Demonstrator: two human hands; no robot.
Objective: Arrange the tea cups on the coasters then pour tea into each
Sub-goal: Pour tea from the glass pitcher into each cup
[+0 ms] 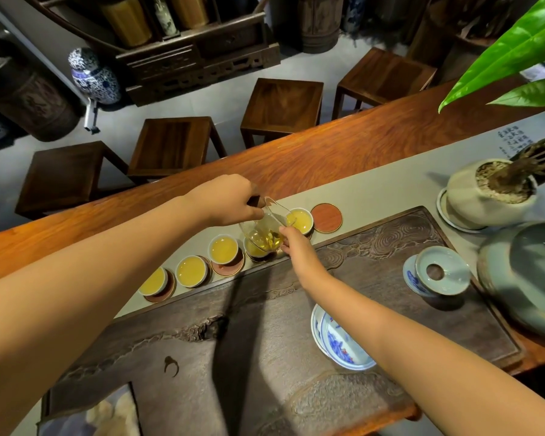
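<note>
My pitcher [265, 229] hung over 4th cup [256, 248], five cups on coasters in a row, bare coaster [326, 217] at right end, tray [390, 234] in front

Both bare forearms extend from the lower frame edges toward the frame's centre. Left hand [230, 199], knuckles up, fingers curled downward, grips the glass pitcher [266, 228] at its upper rim. Right hand [294, 243], below and right of the left, fingertips touching the pitcher's lower side.
</note>
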